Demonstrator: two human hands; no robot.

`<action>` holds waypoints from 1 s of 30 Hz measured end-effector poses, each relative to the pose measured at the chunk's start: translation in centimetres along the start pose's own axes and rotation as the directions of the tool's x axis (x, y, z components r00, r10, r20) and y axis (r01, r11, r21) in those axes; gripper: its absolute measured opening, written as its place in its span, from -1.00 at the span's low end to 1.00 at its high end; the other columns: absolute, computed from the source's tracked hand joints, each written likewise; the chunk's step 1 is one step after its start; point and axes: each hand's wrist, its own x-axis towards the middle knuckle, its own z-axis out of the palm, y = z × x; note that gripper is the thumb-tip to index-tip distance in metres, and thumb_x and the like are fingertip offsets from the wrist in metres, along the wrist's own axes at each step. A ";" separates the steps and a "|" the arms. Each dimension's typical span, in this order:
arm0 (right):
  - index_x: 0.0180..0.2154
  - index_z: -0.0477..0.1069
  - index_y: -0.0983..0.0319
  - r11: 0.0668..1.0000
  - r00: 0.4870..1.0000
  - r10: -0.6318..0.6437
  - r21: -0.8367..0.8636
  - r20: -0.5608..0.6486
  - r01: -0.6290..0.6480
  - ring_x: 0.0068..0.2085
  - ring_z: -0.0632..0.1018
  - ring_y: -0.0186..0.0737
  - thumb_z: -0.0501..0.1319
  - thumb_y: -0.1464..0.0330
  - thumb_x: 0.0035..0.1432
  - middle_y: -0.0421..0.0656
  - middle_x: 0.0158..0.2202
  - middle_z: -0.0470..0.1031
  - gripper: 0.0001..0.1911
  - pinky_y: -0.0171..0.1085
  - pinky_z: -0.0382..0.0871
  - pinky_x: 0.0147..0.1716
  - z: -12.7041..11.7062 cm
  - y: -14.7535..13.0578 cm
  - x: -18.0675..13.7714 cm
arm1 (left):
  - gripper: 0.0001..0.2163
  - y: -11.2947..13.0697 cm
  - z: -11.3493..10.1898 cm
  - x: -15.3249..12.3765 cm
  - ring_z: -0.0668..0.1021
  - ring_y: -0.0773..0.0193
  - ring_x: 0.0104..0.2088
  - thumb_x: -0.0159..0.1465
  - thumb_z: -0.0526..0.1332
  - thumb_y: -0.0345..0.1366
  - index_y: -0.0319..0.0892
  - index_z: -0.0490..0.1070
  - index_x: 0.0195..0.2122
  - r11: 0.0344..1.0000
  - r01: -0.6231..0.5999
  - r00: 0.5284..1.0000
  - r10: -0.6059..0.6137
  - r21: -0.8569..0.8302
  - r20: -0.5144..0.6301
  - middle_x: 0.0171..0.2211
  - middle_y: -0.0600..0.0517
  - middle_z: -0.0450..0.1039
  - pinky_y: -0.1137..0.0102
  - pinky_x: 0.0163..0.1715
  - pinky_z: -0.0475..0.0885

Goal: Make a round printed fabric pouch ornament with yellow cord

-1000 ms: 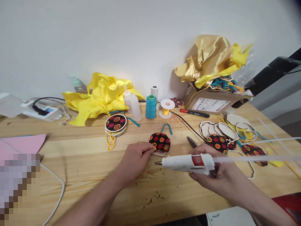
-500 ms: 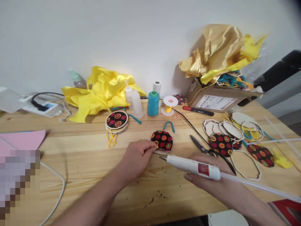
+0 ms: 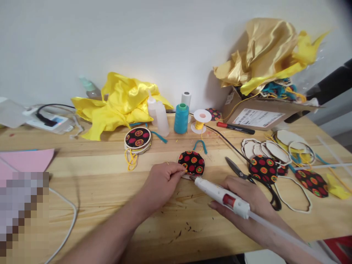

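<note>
A small octagonal piece covered in black cloth with red and yellow flowers (image 3: 192, 162) lies on the wooden table (image 3: 96, 172), a teal loop at its far edge. My left hand (image 3: 162, 181) pinches its near left edge, fingers closed. My right hand (image 3: 242, 200) grips a white hot glue gun (image 3: 222, 196) with a long clear glue stick out the back. The gun's nozzle touches the piece's near edge, beside my left fingertips.
Black scissors (image 3: 253, 179) lie right of the gun, next to several more cloth-covered and bare cut-out shapes (image 3: 271, 156). At the back stand a teal thread cone (image 3: 181, 118), a yellow cord spool (image 3: 201, 121), squeeze bottles (image 3: 159, 117), yellow satin (image 3: 121, 104) and a cardboard box (image 3: 258, 115). A stack of round pieces (image 3: 137, 139) and pink paper (image 3: 26, 161) lie left.
My right hand has tilted the glue gun down and brought its nozzle forward to the piece's near edge. My left hand has kept its pinch on the piece.
</note>
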 end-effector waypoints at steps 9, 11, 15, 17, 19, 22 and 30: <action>-0.59 0.22 0.22 1.000 0.999 0.008 -0.011 -0.043 -0.009 -0.55 0.33 -0.34 0.16 0.07 0.01 -0.22 -0.57 0.29 -0.62 -0.34 0.11 -0.60 0.2 0.0 0.2 | -0.82 0.2 0.0 0.3 0.54 0.28 -0.31 0.19 0.10 -0.38 -0.11 0.52 -0.36 1.000 0.002 1.000 -0.002 0.009 0.000 -0.34 0.09 0.57 0.42 -0.26 0.38; -0.59 0.22 0.22 1.000 0.999 0.002 0.000 -0.049 -0.002 -0.54 0.33 -0.34 0.14 0.06 0.03 -0.22 -0.57 0.29 -0.61 -0.34 0.11 -0.59 0.3 0.1 0.2 | -0.82 0.1 0.0 0.2 0.54 0.28 -0.31 0.19 0.11 -0.38 -0.11 0.52 -0.36 1.000 0.001 1.000 -0.001 0.010 -0.002 -0.34 0.09 0.57 0.42 -0.26 0.38; -0.57 0.22 0.22 1.000 0.999 0.003 0.029 -0.044 -0.002 -0.54 0.33 -0.33 0.12 0.04 0.03 -0.21 -0.57 0.29 -0.60 -0.32 0.12 -0.57 0.3 0.1 0.3 | -0.81 0.0 0.0 0.1 0.55 0.27 -0.30 0.19 0.10 -0.37 -0.11 0.52 -0.35 1.000 0.003 1.000 -0.003 0.019 -0.008 -0.33 0.08 0.58 0.41 -0.26 0.39; -0.57 0.22 0.21 0.999 0.999 0.004 0.034 -0.043 -0.002 -0.53 0.33 -0.32 0.12 0.03 0.04 -0.21 -0.56 0.29 -0.60 -0.31 0.13 -0.57 0.4 0.1 0.3 | -0.81 0.1 0.0 0.1 0.55 0.26 -0.30 0.19 0.10 -0.36 -0.10 0.52 -0.35 1.000 -0.001 1.000 0.001 0.022 -0.007 -0.33 0.09 0.58 0.40 -0.25 0.39; -0.56 0.23 0.21 0.999 0.999 0.001 0.033 -0.040 0.000 -0.53 0.33 -0.32 0.11 0.04 0.04 -0.21 -0.56 0.29 -0.61 -0.31 0.14 -0.56 0.4 0.2 0.3 | -0.81 0.1 0.0 0.1 0.55 0.26 -0.30 0.19 0.10 -0.36 -0.08 0.52 -0.35 1.000 -0.005 1.000 0.005 0.021 -0.010 -0.32 0.10 0.58 0.39 -0.25 0.39; -0.54 0.26 0.21 1.000 0.999 0.004 0.026 -0.031 -0.003 -0.52 0.32 -0.32 0.10 0.04 0.06 -0.20 -0.55 0.29 -0.62 -0.30 0.14 -0.55 0.4 0.3 0.3 | -0.81 0.1 0.0 0.2 0.55 0.26 -0.29 0.20 0.10 -0.36 -0.08 0.52 -0.35 1.000 -0.005 1.000 0.006 0.024 -0.011 -0.32 0.11 0.58 0.39 -0.24 0.39; -0.55 0.20 0.21 1.000 0.998 -0.008 0.015 -0.054 0.009 -0.52 0.32 -0.32 0.11 0.04 0.05 -0.21 -0.55 0.28 -0.61 -0.30 0.13 -0.55 0.6 0.4 -0.1 | -0.82 0.1 0.0 0.2 0.55 0.27 -0.29 0.19 0.10 -0.37 -0.11 0.52 -0.34 1.000 0.007 1.000 -0.006 0.027 -0.015 -0.32 0.09 0.58 0.41 -0.24 0.39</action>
